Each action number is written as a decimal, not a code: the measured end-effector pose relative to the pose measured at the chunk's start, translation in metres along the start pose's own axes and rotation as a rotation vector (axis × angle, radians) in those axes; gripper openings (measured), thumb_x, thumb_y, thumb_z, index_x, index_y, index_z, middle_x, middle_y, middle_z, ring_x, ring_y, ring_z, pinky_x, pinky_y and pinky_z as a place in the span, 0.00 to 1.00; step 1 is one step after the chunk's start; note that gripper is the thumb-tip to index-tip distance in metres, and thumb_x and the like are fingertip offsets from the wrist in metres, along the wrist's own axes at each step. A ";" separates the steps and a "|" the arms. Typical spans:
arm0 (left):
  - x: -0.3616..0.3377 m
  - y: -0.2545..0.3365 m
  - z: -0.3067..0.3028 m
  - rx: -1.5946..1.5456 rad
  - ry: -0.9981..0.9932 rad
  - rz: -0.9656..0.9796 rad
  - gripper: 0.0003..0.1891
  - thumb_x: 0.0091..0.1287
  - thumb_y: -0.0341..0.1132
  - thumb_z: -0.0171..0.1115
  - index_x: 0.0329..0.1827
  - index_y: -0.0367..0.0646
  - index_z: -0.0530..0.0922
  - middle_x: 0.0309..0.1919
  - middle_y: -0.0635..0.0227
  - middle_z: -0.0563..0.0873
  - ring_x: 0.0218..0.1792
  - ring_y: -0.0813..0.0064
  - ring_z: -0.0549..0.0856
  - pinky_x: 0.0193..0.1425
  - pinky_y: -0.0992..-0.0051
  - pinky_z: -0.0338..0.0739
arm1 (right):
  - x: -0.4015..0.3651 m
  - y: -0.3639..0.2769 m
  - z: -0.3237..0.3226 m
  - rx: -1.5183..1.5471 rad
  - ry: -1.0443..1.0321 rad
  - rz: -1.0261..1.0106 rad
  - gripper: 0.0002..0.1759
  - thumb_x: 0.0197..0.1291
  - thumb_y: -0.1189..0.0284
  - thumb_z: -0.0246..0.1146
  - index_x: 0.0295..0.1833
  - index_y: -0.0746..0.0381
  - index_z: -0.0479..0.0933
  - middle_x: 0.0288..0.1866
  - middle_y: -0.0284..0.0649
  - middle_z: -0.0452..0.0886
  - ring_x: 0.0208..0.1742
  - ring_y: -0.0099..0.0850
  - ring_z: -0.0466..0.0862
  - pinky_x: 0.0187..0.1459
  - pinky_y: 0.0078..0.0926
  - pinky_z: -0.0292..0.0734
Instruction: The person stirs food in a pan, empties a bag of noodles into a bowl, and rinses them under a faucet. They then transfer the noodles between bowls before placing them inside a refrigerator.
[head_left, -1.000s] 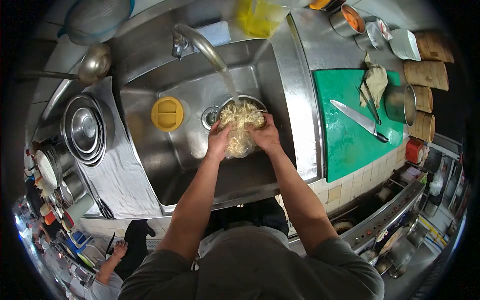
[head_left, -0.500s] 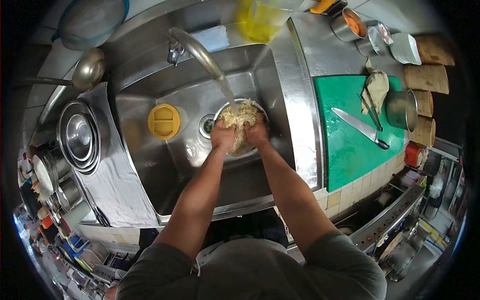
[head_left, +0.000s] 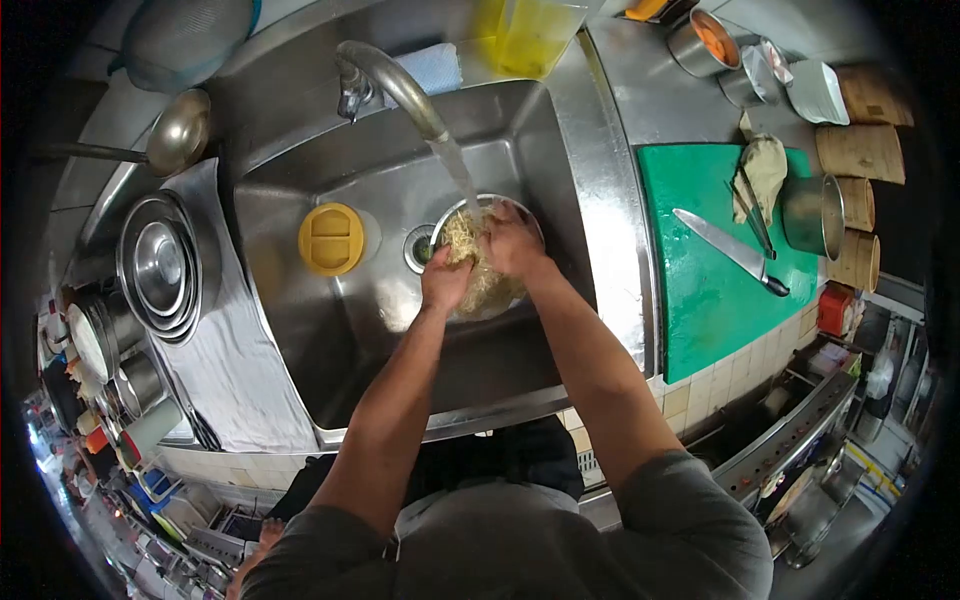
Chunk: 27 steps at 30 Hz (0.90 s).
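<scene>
A round metal bowl stands in the sink, holding wet, pale yellow shreds whose exact kind I cannot make out. Water from the curved faucet pours onto them. At the bowl's near left side, my left hand is closed around some of the shreds, its thumb uppermost. My right hand grips shreds at the bowl's right side, with its fingertips partly hidden among them.
A yellow-lidded container sits left in the sink, near the drain. Nested metal bowls rest on a cloth at left. On the right, a knife and tongs lie on a green cutting board.
My right hand has moved up and inward over the shreds, and its hold has shifted. My left hand has turned slightly and dropped a little lower at the bowl's near side.
</scene>
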<state>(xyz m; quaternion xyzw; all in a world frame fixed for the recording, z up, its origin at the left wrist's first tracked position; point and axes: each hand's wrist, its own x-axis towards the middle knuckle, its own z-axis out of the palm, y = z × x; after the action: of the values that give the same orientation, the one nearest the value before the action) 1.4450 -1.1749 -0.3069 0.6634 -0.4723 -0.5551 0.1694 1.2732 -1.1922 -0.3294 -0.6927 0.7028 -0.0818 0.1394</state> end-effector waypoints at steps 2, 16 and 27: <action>0.010 -0.015 0.005 -0.033 -0.029 -0.002 0.31 0.64 0.40 0.73 0.68 0.35 0.75 0.54 0.56 0.88 0.55 0.70 0.85 0.58 0.73 0.78 | -0.009 -0.021 -0.050 0.202 -0.550 0.081 0.34 0.69 0.61 0.56 0.76 0.65 0.63 0.69 0.53 0.77 0.68 0.57 0.76 0.73 0.46 0.67; -0.015 0.014 -0.020 -0.558 -0.184 -0.267 0.25 0.71 0.34 0.64 0.70 0.39 0.72 0.57 0.57 0.84 0.52 0.66 0.87 0.54 0.67 0.84 | -0.061 0.000 -0.041 0.962 -0.066 0.634 0.38 0.55 0.67 0.77 0.66 0.69 0.68 0.58 0.50 0.83 0.58 0.34 0.83 0.58 0.31 0.80; -0.026 -0.011 -0.027 -0.922 -0.369 -0.575 0.19 0.73 0.40 0.62 0.61 0.38 0.78 0.47 0.58 0.89 0.45 0.64 0.90 0.50 0.59 0.87 | -0.066 -0.018 -0.051 0.965 0.048 0.514 0.24 0.56 0.70 0.72 0.57 0.63 0.76 0.50 0.55 0.86 0.53 0.44 0.87 0.56 0.35 0.81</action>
<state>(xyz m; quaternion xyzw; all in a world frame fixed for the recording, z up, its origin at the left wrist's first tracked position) 1.4757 -1.1571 -0.2911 0.5150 -0.0036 -0.8340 0.1981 1.2749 -1.1305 -0.2704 -0.3538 0.7351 -0.3741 0.4410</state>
